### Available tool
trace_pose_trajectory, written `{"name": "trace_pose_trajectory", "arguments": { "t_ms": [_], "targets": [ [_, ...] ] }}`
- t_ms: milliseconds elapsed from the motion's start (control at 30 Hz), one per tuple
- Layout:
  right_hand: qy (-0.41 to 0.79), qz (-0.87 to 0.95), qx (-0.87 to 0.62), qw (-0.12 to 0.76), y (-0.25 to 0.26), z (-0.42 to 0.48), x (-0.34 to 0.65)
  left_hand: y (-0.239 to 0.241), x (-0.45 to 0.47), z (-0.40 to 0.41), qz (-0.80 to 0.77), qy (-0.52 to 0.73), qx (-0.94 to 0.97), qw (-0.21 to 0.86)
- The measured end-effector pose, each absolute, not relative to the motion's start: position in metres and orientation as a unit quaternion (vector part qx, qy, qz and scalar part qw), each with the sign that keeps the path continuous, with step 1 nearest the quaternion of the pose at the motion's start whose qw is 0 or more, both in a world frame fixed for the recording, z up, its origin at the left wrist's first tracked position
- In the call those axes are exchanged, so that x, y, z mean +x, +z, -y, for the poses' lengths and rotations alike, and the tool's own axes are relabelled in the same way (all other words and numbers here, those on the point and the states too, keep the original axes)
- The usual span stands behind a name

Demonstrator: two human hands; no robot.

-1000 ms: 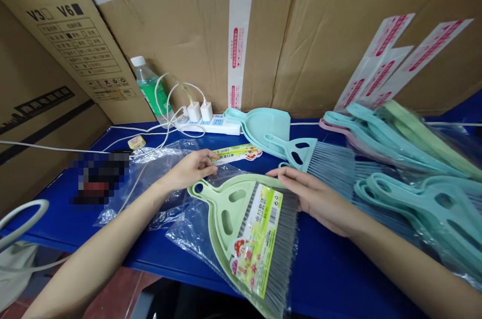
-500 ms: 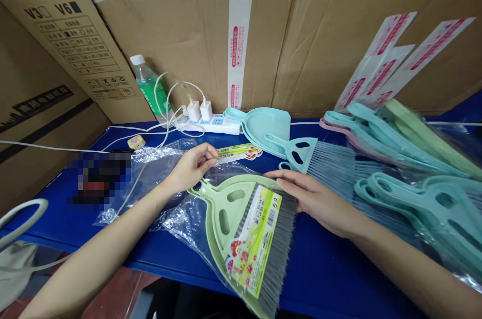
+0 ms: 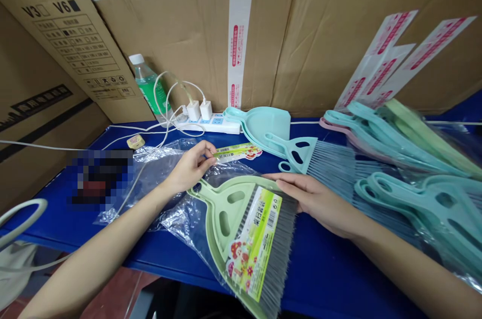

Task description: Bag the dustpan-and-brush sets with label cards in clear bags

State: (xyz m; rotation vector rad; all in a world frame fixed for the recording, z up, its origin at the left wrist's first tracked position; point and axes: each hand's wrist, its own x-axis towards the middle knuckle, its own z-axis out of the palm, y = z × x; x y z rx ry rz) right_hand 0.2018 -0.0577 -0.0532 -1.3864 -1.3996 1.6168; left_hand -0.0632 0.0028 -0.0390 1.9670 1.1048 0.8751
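A light green dustpan (image 3: 213, 238) lies tilted toward me, with a matching hand broom (image 3: 241, 203) nested in it. Across the grey bristles sits a printed label card (image 3: 256, 243). My right hand (image 3: 305, 193) grips the far rim of the dustpan, thumb on top, the other fingers partly hidden beneath. Above the handles, my left hand (image 3: 194, 163) is closed in a pinch at the left end of a second label card (image 3: 238, 152). Clear plastic bag film (image 3: 188, 213) spreads under the left wrist and beneath the green set.
Behind are a turquoise dustpan (image 3: 269, 125) and hand broom (image 3: 301, 153). More wrapped sets (image 3: 425, 198) are heaped at right. A power strip (image 3: 222, 125) with cables and a green-labelled bottle (image 3: 150, 88) stand against cardboard boxes (image 3: 181, 42). A blurred dark object (image 3: 100, 178) lies left.
Almost nothing differs. My left hand has shifted very slightly left and up; the green dustpan and my right hand stay in place.
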Motion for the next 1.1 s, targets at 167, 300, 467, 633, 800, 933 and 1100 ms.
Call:
{"name": "trace_pose_trajectory", "arguments": {
  "t_ms": [167,300,467,633,800,933,1100],
  "targets": [
    [0.596,0.532,-0.522,0.3,-0.05,0.059,0.201,-0.026,-0.076,-0.006,-0.444,0.271,0.782,0.344],
    [0.594,0.533,-0.523,0.3,-0.049,0.06,0.202,-0.008,-0.092,-0.008,-0.428,0.114,0.822,0.357],
    [0.599,0.517,-0.533,0.302,-0.05,0.061,0.203,0.003,-0.099,-0.007,-0.39,0.056,0.8,0.453],
    [0.657,0.411,-0.513,0.37,-0.048,0.059,0.201,0.003,-0.096,-0.003,-0.412,0.062,0.755,0.507],
    [0.68,0.391,-0.469,0.405,-0.042,0.056,0.201,0.002,-0.091,-0.002,-0.414,0.087,0.745,0.516],
    [0.71,0.414,-0.444,0.357,-0.039,0.06,0.199,-0.002,-0.091,-0.002,-0.433,0.105,0.736,0.51],
    [0.681,0.454,-0.454,0.353,-0.039,0.065,0.195,-0.006,-0.09,0.001,-0.427,0.112,0.734,0.516]
  ]
}}
